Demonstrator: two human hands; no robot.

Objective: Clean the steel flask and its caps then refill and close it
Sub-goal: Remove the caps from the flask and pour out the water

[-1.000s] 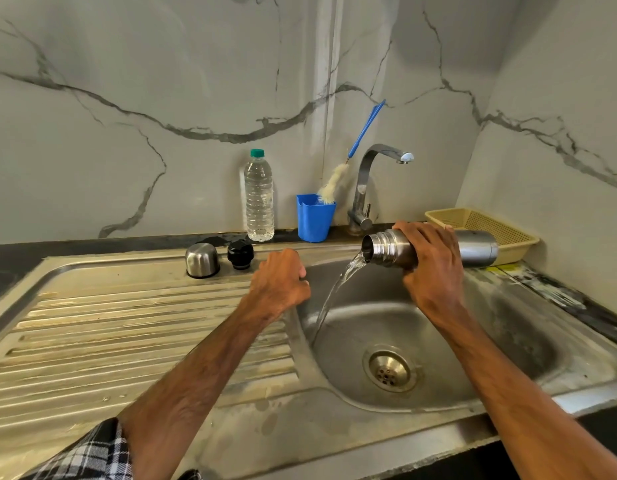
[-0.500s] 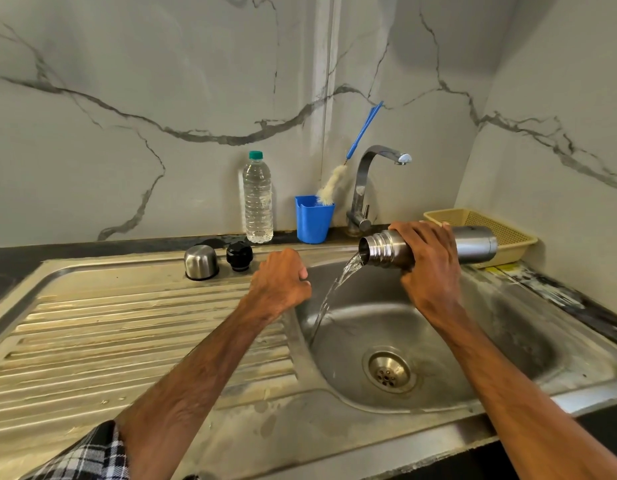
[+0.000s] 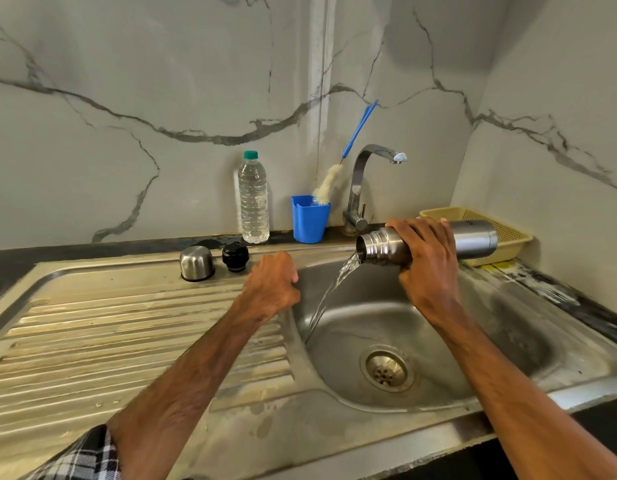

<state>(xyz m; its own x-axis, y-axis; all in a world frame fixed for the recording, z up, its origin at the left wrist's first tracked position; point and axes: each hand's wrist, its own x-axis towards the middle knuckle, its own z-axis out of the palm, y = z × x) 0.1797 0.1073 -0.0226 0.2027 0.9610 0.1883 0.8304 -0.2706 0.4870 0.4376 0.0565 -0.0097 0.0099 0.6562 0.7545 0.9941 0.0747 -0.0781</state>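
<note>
My right hand (image 3: 426, 268) grips the steel flask (image 3: 473, 239), which lies on its side over the sink basin (image 3: 501, 327) with its open mouth to the left. Water streams from the mouth down into the basin. My left hand (image 3: 270, 285) rests on the basin's left rim with its fingers curled and holds nothing. The steel outer cap (image 3: 195, 263) and the black inner cap (image 3: 235, 257) stand side by side at the back of the draining board, left of my left hand.
A clear water bottle (image 3: 253, 199) with a green top stands by the wall. Next to it is a blue cup (image 3: 309, 220) holding a bottle brush (image 3: 331, 183). The tap (image 3: 362, 181) is off. A yellow basket (image 3: 508, 233) sits behind the flask. The ribbed draining board (image 3: 127, 334) fills the left.
Hardly anything differs: water keeps pouring from the flask and both hands hold their places. The flask's mouth dips very slightly lower.
</note>
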